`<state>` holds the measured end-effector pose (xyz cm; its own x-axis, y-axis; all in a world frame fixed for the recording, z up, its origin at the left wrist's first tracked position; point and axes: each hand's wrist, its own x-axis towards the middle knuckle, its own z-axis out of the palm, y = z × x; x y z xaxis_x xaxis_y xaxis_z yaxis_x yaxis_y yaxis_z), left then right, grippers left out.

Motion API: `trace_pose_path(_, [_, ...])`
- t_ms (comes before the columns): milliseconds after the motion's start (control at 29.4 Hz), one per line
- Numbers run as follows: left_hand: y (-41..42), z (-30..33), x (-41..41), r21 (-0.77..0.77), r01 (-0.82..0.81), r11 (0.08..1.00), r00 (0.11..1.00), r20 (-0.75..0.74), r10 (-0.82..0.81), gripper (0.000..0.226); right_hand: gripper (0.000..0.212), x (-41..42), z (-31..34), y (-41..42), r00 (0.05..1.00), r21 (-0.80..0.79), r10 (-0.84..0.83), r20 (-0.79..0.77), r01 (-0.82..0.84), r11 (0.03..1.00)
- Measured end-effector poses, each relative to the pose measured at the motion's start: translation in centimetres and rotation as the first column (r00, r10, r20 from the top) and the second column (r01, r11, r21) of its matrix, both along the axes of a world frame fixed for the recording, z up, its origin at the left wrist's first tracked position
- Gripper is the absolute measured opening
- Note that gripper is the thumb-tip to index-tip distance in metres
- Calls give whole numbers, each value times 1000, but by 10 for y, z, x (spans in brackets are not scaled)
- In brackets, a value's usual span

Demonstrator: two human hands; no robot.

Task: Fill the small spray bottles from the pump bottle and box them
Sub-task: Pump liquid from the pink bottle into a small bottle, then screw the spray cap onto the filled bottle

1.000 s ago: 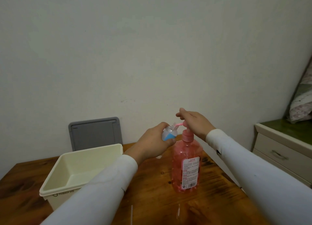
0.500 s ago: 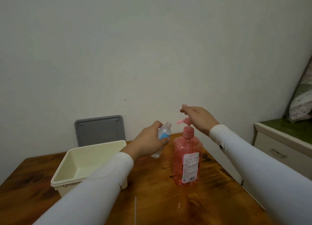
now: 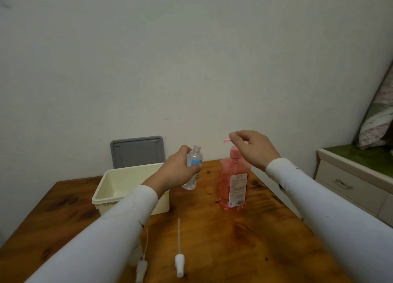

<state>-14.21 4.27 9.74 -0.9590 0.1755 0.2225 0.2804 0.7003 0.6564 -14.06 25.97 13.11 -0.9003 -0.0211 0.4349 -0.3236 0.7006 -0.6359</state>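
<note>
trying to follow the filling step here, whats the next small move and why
Probably bring the small bottle back so its open neck sits under the pink spout. The left hand holds it upright but off to the left of the pump bottle, while the right hand is at the pump head. Pumping now would likely miss the neck.

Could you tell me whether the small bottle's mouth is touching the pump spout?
Apart: the head view shows bare wall between the small bottle and the pump spout.
</note>
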Motion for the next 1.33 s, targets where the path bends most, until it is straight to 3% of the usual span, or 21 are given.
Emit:
trace_pose_path(136, [-8,-7,26,4,-25,1000,1000,11,25,49,41,24,-22,-20,998,143,62,-18,-58,988])
trace_pose_path(476, [-32,-34,63,41,-86,995,996,32,85,45,40,53,-113,-61,958,322,207,198,-263,909])
trace_pose_path(749, [-48,-38,82,56,-148,987,988,37,147,49,43,71,-165,-93,828,607,377,415,-561,563])
trace_pose_path(885, [-56,-40,87,43,-163,986,986,32,162,48,39,78,-172,-100,810,727,452,372,-558,401])
trace_pose_path(1055, [-64,-40,91,35,-167,985,985,43,165,49,36,76,-172,-108,792,801,525,311,-516,304])
trace_pose_path(1157, [-65,-40,92,29,-171,985,984,48,169,49,35,74,-171,-105,808,801,531,256,-484,351])
trace_pose_path(1259, [-67,-40,92,33,-176,984,984,37,175,48,36,74,-152,-95,840,727,530,114,-434,532])
trace_pose_path(1327, [-68,-39,91,40,-173,984,985,35,171,47,37,72,-130,-85,885,587,464,30,-392,709])
